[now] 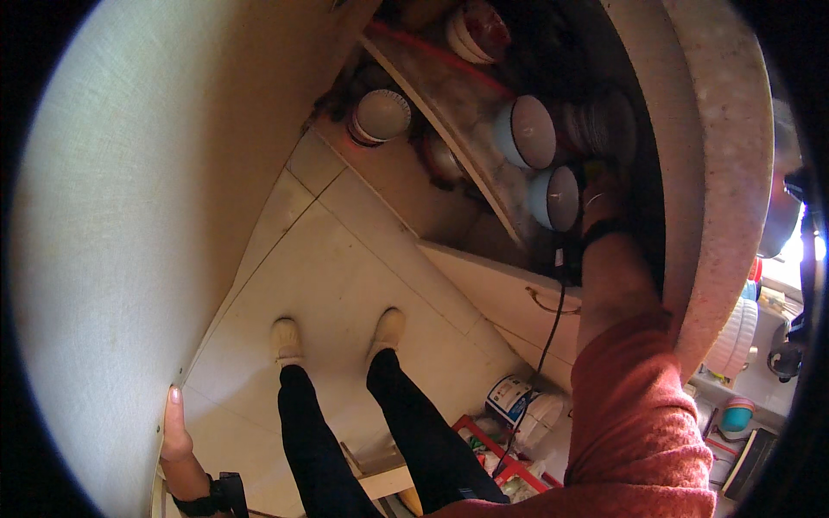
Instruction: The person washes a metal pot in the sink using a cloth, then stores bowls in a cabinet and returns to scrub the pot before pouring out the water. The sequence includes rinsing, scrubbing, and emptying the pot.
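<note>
My right hand [602, 194] reaches into a dark cabinet, beside two pale blue bowls on the shelf, a nearer bowl [554, 199] and a farther bowl [526, 133]. Its fingers are in shadow, next to a small yellow-green thing [592, 169] that I cannot make out; whether they grip it is unclear. Behind them a stack of plates [602, 126] stands in the dark. At the lower left, my left hand [176, 430] is at the edge of the open cabinet door [129, 226]. Its thumb lies along that edge and its other fingers are hidden behind the door.
Under the shelf board [447, 136] sit stacked white bowls [382, 116]. A white bucket [478, 32] stands deeper inside. A black cable [550, 337] hangs past a drawer [499, 285] towards a paint bucket [518, 405] and red frame [511, 469]. The countertop [732, 162] curves overhead at right.
</note>
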Available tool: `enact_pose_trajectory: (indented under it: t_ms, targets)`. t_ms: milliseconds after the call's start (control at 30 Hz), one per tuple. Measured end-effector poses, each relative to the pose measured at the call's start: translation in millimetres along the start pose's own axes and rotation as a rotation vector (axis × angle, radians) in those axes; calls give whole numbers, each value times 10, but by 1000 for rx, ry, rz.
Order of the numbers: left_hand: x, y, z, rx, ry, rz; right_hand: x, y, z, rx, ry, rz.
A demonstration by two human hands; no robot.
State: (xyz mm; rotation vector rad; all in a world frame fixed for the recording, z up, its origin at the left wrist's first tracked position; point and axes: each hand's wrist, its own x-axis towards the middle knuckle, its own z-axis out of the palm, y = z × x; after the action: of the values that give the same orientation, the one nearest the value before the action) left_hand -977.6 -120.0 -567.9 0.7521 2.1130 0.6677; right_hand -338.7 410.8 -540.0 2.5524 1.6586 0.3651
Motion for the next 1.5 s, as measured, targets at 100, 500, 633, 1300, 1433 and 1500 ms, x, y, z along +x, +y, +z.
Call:
enact_pose_trajectory:
  t_ms: [100, 500, 633, 1300, 1433, 1500]
  targets:
    - [-30, 38, 61, -114, 29, -66, -6, -26, -30, -14, -7, -14]
    - [-35, 467, 186, -167, 119, -7, -173, -314, -173, -121, -28, -135]
    - [-70, 561, 182, -204, 162, 21, -333, -402, -250, -187, -30, -222]
    - [3, 324, 169, -223, 145, 244, -2329, -951, -941, 1722, -419, 429]
    - [-4, 398, 174, -205, 128, 198, -2690, -780, -1066, 1707, -538, 445]
    - [-12, 440, 212, -182, 130, 194, -2848, -701, -1220, 1670, -605, 389]
